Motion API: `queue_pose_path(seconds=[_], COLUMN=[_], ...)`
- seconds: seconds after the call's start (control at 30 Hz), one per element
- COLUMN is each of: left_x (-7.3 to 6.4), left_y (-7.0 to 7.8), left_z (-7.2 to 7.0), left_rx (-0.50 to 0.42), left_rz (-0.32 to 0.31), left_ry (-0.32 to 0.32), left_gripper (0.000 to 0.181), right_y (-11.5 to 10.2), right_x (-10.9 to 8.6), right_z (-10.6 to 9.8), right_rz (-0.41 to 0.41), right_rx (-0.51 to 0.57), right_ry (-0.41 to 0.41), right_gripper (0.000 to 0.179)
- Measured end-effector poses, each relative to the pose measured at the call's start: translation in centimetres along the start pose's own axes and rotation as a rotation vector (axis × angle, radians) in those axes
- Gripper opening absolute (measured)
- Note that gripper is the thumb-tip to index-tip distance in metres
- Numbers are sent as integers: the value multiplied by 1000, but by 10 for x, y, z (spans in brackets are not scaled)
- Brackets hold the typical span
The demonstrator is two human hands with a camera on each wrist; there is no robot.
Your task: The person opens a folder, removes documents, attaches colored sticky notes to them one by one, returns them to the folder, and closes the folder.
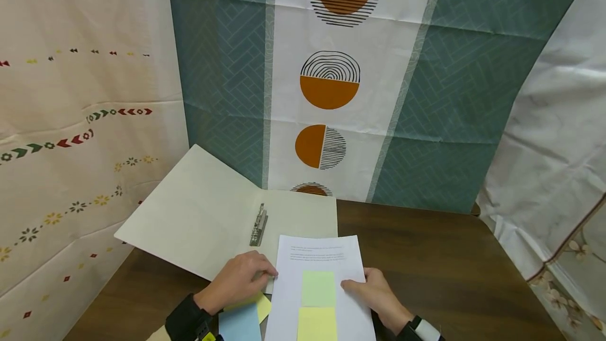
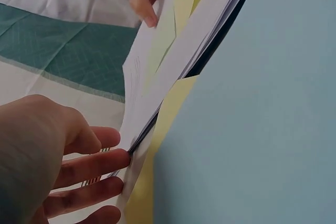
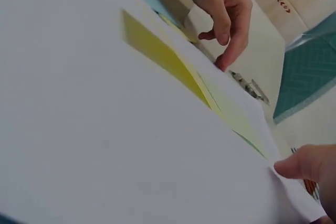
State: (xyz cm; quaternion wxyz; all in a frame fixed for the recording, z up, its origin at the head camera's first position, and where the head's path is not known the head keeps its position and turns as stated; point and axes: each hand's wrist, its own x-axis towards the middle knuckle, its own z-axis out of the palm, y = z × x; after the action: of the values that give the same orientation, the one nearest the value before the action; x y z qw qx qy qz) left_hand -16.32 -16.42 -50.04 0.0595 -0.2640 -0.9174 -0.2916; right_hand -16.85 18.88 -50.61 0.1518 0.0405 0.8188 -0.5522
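Observation:
A stack of white printed sheets [image 1: 289,291] lies over the lower right part of an opened cream folder [image 1: 199,209]. Stuck to its top sheet are a green sticky note [image 1: 318,288] and a yellow sticky note [image 1: 317,325]. My right hand [image 1: 381,301] grips the stack's right edge, thumb on top and the other fingers hidden beneath. At the opposite edge is my left hand [image 1: 243,280]. Its fingers look loosely extended in the left wrist view, fingertips at the sheets' edge. A metal lever clip [image 1: 258,225] sits near the folder's fold.
Below my left hand lie a blue sheet [image 1: 240,324] and a yellow sheet [image 1: 264,307], partly overlapping. The brown wooden table [image 1: 426,257] extends to the right. Patterned cloth [image 1: 222,67] hangs behind the table, and the folder's raised left cover leans near the left cloth [image 1: 94,199].

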Motion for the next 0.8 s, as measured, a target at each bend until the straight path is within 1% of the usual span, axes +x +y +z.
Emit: queue_pose_path(seconds=[0.07,0.17,0.2,0.27,0.33,0.4,0.5,0.6,0.7,0.8], left_x=[0,0,0,0,0,0,0,0,1,0], left_y=[1,2,2,2,2,1,0,0,0,0], left_z=[0,1,2,2,3,3,3,1,-1,-2], left_rx=[-5,0,2,8,12,12,-1,-2,8,15], left_rz=[1,0,0,-1,-4,-6,0,17,30,28], left_ry=[-4,-8,-10,-17,-21,-23,-28,-35,-46,-58], left_gripper=[24,23,23,23,23,24,25,23,19,19], right_y=[-2,-4,-4,-5,-6,-7,-9,-9,-8,-5], right_x=[-3,-7,-8,-11,-12,-12,-13,-17,-22,-25], right_z=[-4,-19,-26,-42,-55,-66,-78,-91,-104,-112], right_rz=[3,-1,-3,-5,2,18,36,69,82,72], right_rx=[-60,-205,-253,-315,-330,-286,-190,-98,-26,62], right_ry=[-3,-42,-56,-82,-78,-58,-40,-56,-116,-218], right_gripper=[40,34,35,40,46,45,48,57,64,71])
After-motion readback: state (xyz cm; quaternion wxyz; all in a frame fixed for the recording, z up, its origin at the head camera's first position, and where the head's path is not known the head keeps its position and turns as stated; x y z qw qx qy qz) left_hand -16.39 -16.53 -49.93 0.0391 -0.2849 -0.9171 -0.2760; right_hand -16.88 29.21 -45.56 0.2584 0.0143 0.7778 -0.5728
